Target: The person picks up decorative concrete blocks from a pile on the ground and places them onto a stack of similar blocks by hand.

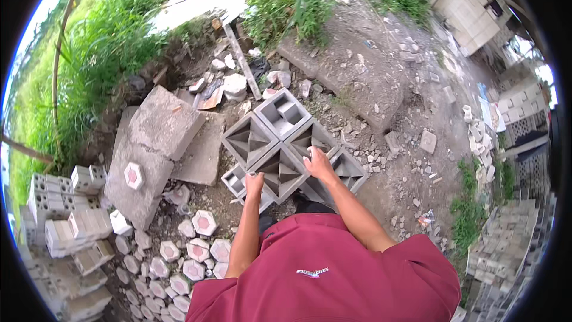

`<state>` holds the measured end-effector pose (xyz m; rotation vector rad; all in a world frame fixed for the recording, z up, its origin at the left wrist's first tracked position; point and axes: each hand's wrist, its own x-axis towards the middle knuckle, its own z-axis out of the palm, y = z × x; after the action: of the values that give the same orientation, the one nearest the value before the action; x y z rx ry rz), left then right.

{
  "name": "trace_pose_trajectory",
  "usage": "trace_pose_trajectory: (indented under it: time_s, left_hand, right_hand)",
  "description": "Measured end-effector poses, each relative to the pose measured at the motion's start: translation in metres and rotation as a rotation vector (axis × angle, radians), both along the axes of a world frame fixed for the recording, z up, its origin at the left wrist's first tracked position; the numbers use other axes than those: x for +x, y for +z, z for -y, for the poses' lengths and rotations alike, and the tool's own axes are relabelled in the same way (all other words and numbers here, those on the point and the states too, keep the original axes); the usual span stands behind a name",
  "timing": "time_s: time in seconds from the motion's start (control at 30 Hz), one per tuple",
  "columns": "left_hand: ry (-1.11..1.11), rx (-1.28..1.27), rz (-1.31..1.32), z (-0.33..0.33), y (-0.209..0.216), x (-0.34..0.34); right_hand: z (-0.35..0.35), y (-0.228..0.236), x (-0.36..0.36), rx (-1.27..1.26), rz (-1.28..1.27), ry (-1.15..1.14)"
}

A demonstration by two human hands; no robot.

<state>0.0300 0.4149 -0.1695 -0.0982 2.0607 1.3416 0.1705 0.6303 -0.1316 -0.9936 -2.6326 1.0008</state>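
Note:
Several grey concrete vent blocks sit close together in a diamond pattern in front of me. The nearest middle vent block (281, 170) has triangular openings that meet at its centre. My left hand (254, 182) is closed on its left corner. On the opposite side, my right hand (319, 163) has its fingers closed over the edge, where this block meets its right-hand neighbour. Farther out is a vent block with square, stepped openings (283, 114). Another triangular-patterned vent block (248, 139) stands at the left. The undersides of the blocks are hidden.
Broken concrete slabs (161, 122) lie at the left, with a hexagonal paver (134, 175) on top. Many hexagonal pavers (196, 250) cover the ground at the lower left. Stacked hollow blocks (62, 194) stand beyond. Rubble (372, 158) is scattered at the right.

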Motion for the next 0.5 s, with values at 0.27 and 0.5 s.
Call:
trace_pose_trajectory:
  time_s: [0.27, 0.5]
  left_hand:
    - [0.301, -0.395, -0.368, -0.008, -0.048, 0.026]
    - [0.322, -0.422, -0.039, -0.003, -0.056, 0.048]
  right_hand:
    - [-0.012, -0.036, -0.032, 0.019, 0.179, 0.346]
    - [-0.002, -0.061, -0.039, 0.151, 0.233, 0.45]
